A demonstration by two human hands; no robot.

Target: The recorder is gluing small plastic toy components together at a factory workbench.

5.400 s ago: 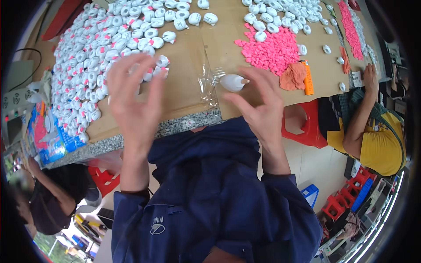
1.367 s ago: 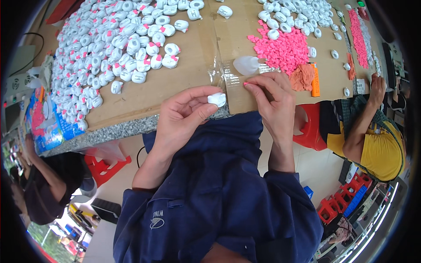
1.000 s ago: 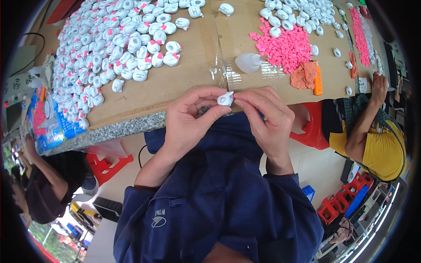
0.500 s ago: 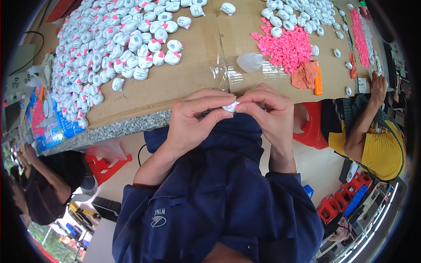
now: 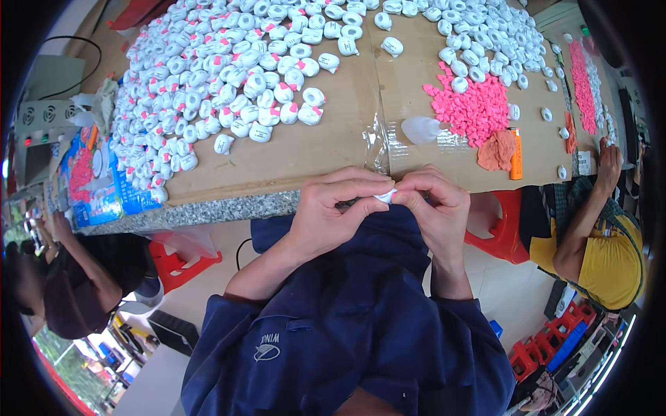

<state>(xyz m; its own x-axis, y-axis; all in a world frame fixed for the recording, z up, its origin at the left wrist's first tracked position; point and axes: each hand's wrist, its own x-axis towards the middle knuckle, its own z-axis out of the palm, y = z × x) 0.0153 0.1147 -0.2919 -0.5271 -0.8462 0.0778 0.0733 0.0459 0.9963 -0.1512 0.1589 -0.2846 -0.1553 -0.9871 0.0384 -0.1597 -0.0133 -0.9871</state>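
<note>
At the table's front edge, my left hand (image 5: 333,208) pinches a small white plastic piece (image 5: 384,197) between thumb and fingers. From the other side, my right hand (image 5: 438,206) closes its thumb and forefinger on the same piece, where a bit of pink shows. Fingertips cover much of it. Beyond my left hand spreads a big heap of white rounded pieces (image 5: 259,132), many with a pink part at one corner. Farther right lie a pile of small pink parts (image 5: 466,111) and a second heap of white pieces (image 5: 479,41) without visible pink.
A translucent squeeze bottle (image 5: 420,130), an orange-pink cloth (image 5: 496,151) and an orange tube (image 5: 516,158) lie right of centre on the cardboard-covered table (image 5: 277,163). People work on both sides: a yellow sleeve (image 5: 603,267) at right, a dark sleeve (image 5: 80,298) at left. Red stools (image 5: 503,232) stand below.
The whole view has shifted, so table and hands appear lower and farther right. Both hands keep their pinch on the white piece, with slightly changed finger positions.
</note>
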